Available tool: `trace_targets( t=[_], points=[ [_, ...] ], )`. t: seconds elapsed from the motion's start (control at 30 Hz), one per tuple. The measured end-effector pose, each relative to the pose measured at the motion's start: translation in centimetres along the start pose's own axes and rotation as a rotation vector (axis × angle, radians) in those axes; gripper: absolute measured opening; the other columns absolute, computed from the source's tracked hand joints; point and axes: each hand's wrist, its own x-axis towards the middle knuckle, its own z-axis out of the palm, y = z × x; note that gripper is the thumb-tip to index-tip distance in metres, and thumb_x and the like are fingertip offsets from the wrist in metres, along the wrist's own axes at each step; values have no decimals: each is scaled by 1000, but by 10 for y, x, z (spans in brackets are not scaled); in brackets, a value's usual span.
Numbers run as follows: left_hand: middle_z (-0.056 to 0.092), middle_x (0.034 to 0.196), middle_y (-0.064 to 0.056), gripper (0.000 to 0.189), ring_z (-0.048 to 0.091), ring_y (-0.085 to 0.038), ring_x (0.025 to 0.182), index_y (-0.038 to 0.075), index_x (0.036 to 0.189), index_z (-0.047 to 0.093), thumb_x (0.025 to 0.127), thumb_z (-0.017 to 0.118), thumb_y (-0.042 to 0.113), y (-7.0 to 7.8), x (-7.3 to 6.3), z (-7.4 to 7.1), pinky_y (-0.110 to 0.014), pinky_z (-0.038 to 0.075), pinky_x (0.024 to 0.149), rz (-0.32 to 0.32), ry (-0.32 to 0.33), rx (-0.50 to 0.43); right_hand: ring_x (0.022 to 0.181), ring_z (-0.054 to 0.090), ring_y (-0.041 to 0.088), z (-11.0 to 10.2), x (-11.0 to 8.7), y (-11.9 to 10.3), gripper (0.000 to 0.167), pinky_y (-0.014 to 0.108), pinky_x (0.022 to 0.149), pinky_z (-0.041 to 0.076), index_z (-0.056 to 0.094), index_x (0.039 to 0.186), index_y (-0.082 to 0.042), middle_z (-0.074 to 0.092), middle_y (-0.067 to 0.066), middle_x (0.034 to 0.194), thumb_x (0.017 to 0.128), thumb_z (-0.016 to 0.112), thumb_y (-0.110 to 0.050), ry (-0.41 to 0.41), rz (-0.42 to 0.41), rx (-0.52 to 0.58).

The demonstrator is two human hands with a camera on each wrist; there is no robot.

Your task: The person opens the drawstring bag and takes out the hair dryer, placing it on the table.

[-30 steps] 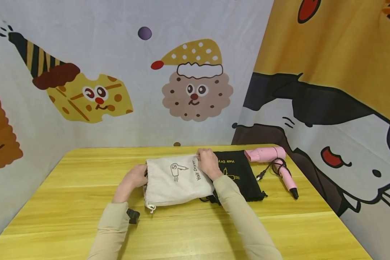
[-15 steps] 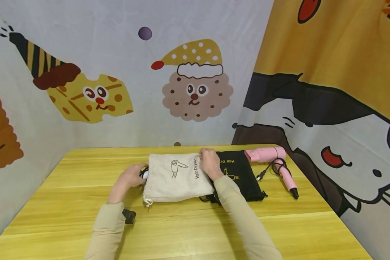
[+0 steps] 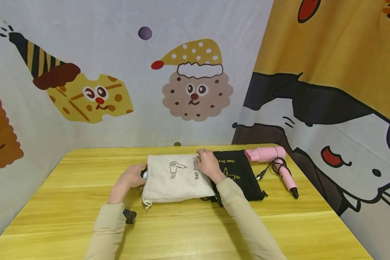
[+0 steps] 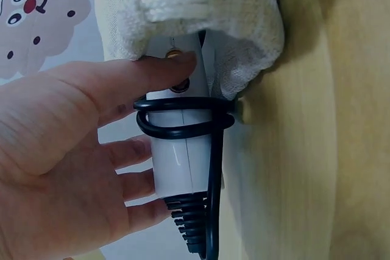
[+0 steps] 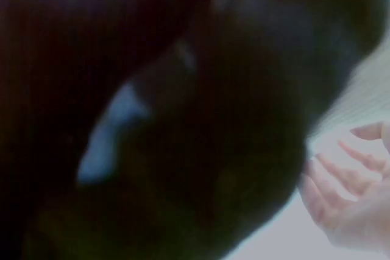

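A cream drawstring bag [image 3: 164, 186] printed "Hair Dryer" lies on the table, its drawn cord at the left end. Out of its mouth sticks the white handle of a hair dryer [image 4: 177, 168], wound with black cord; the rest is hidden inside. My left hand [image 3: 128, 178] holds this handle, thumb [image 4: 164, 74] over the button side and fingers behind. At the bag's right end, my right hand [image 3: 209, 166] rests with loose fingers over the cloth. The right wrist view shows those fingers [image 5: 347, 178] spread and relaxed, beside a dark blurred shape.
A black bag [image 3: 250, 184] with yellow "Hair Dryer" print lies to the right, partly under the cream bag and right arm. Beyond it, a pink hair dryer [image 3: 266, 154] with wrapped cord lies near the table's right edge. A cartoon-printed curtain [image 3: 117, 57] hangs behind the table.
The cream bag has flattened and swung slightly at its left end. My left hand has shifted a little left, exposing some white handle. My right hand's fingers have loosened on the cloth.
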Motion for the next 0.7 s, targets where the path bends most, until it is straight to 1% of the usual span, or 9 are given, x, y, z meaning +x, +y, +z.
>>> trace_targets(
  t=[0.1,0.27,0.37,0.43,0.57,0.7],
  points=[
    [50,133,-32,61,52,-46,117,-6,139,40,85,63,13,1,1,1,-52,48,89,-8,-1,2,114,57,33,-1,-3,0,33,43,91,51,60,124,-5,61,15,123,94,57,-18,-93,-16,49],
    [50,134,-31,60,51,-47,118,-5,140,40,86,60,11,1,2,3,-53,47,89,-24,9,10,122,55,30,2,-7,3,37,42,96,49,56,132,-7,57,14,132,97,53,-21,-304,-85,9],
    [50,134,-31,60,50,-47,119,-3,141,41,85,60,11,2,3,4,-53,47,89,-29,15,9,127,51,30,5,-9,4,38,43,102,46,55,133,-8,54,14,136,98,50,-22,-394,-110,-7],
    [50,134,-30,60,50,-47,119,-2,140,42,85,61,12,3,3,5,-53,48,89,-31,20,9,128,49,30,5,-9,4,38,44,102,45,54,134,-9,51,15,138,99,49,-22,-428,-109,-11],
    [51,133,-31,58,51,-48,118,-1,139,44,85,62,14,4,2,5,-54,47,90,-39,32,2,127,49,29,4,-10,3,38,42,102,45,54,135,-10,50,13,138,99,49,-21,-459,-98,-31],
    [51,133,-31,56,49,-49,120,-1,138,45,87,62,15,4,2,6,-56,45,93,-44,37,-7,124,51,28,4,-10,1,37,42,100,46,55,133,-11,52,11,135,98,50,-22,-465,-111,-70]
  ],
)
